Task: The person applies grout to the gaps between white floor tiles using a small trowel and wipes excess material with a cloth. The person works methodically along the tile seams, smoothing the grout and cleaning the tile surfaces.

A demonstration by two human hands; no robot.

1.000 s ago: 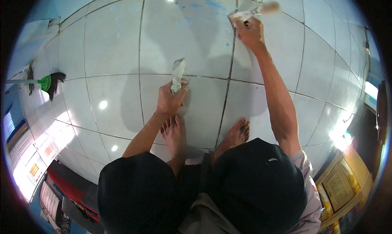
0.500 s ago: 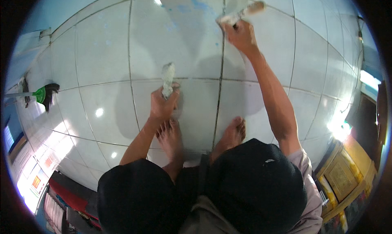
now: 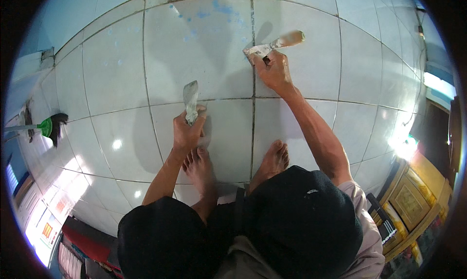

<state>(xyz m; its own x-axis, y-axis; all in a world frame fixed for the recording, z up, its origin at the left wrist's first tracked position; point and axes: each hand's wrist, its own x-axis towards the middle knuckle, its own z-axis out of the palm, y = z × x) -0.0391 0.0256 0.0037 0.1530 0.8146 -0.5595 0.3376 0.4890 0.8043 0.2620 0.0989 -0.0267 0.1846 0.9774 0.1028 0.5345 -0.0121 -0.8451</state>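
Note:
My left hand (image 3: 187,132) is closed around the handle of a small trowel (image 3: 190,96). Its blade is coated in whitish paste and points away from me, above the floor near my left foot (image 3: 198,164). Farther out to the right, my right hand (image 3: 275,74) grips a putty knife (image 3: 262,50) close to its blade. The wooden handle sticks out to the upper right. White residue covers the blade, whose tip is over or near the dark grout line (image 3: 253,79); whether it touches the tile I cannot tell.
White floor tiles (image 3: 194,50) with blue specks lie ahead, up to a light blue wall (image 3: 73,16). A green broom (image 3: 47,127) with black bristles is at the left. A yellow wooden cabinet (image 3: 408,196) stands at the right.
My right hand has come closer to me along the grout line with the putty knife. The trowel in my left hand has turned slightly, and the whole view has shifted a little.

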